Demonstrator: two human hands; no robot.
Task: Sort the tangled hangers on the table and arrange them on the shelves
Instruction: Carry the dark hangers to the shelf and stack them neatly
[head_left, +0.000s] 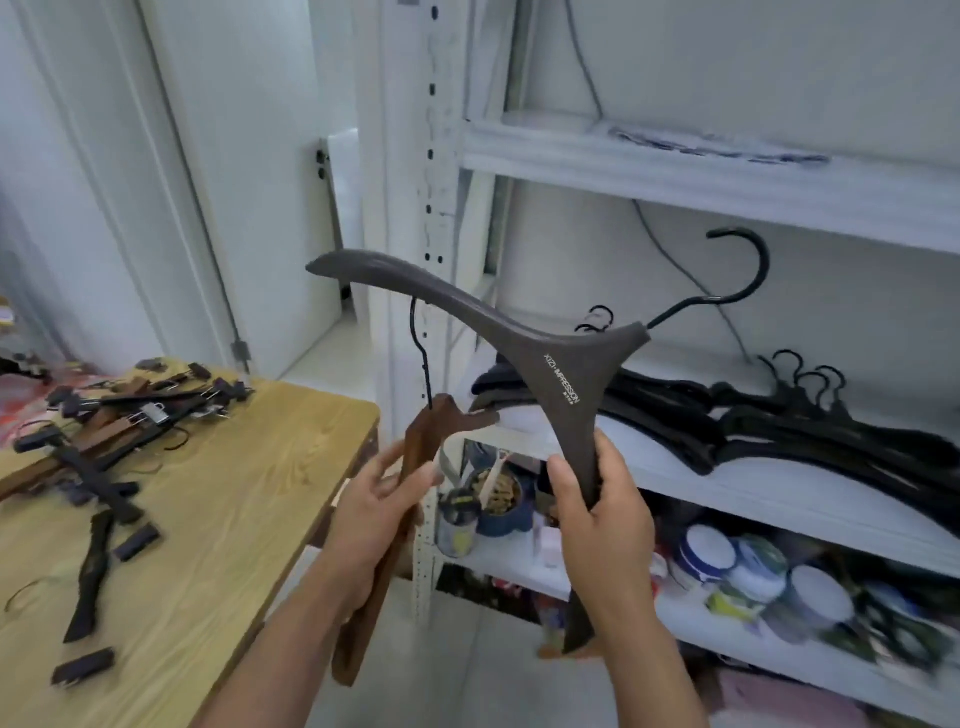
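Holding two hangers mid-air, right in front of shelving. Right hand (602, 525) wrapped round lower arm of dark grey hanger (545, 364). Left hand (374, 514) curled round brown wooden hanger (431, 431), whose hook looks caught on grey one's upper arm. Black hangers (779, 421) piled on middle shelf (769, 493) behind. Tangled pile (119, 421) on table (223, 509), left side. Tins (727, 561) on shelf below.

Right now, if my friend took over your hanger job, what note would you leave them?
Left hand: grip round brown wooden hanger.
Right hand: grip round dark grey wide-shouldered hanger; the brown one's hook seems caught over its arm.
Done: black hangers lie on the white shelf.
Left: tangled pile of clip hangers on the light wooden table.
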